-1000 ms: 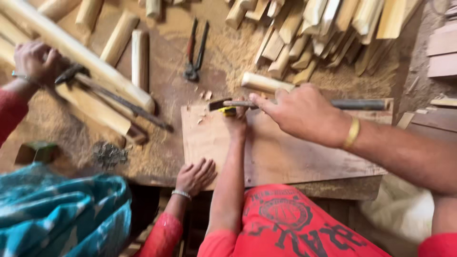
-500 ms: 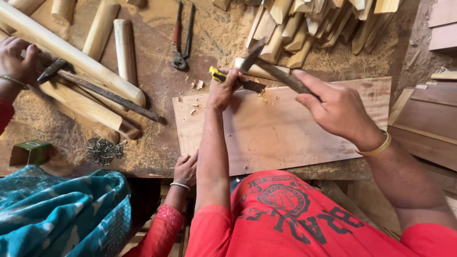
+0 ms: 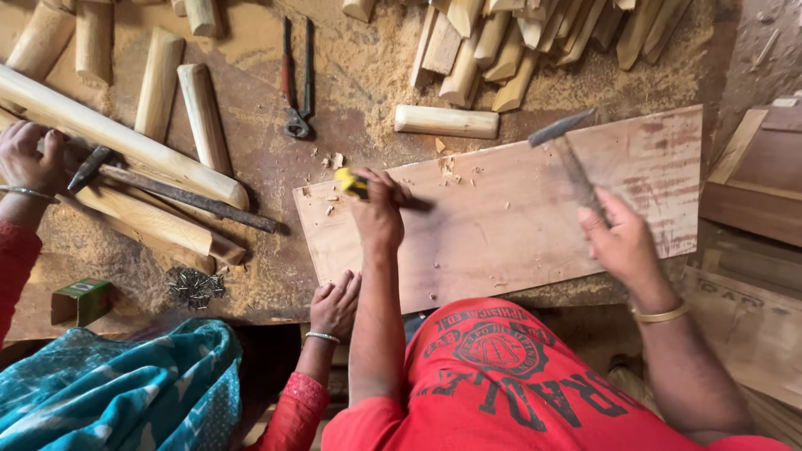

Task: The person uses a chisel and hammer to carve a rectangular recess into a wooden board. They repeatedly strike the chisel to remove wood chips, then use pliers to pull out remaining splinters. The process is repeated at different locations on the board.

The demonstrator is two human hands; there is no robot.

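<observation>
My left hand (image 3: 378, 213) grips a yellow-handled chisel (image 3: 352, 183) and presses it onto a flat wooden board (image 3: 518, 225) on the bench. My right hand (image 3: 622, 244) holds a hammer (image 3: 566, 149) by its handle, its metal head raised over the board's far edge, well to the right of the chisel. Small wood chips (image 3: 455, 167) lie on the board near the chisel. Another person in red sleeves rests one hand (image 3: 336, 302) on the bench's near edge and the other hand (image 3: 29, 159) on a long round pole (image 3: 125, 142).
Pincers (image 3: 296, 79) lie at the back centre. Cut wooden pegs (image 3: 518, 42) are piled at the back right, one loose peg (image 3: 447, 122) beside the board. A metal rod (image 3: 192, 196), a heap of nails (image 3: 195, 286) and a small green box (image 3: 79, 301) sit left. Sawdust covers the bench.
My right hand has swung the hammer up and away to the right of the chisel. My left hand keeps the chisel on the board. The other person's hands stay put.
</observation>
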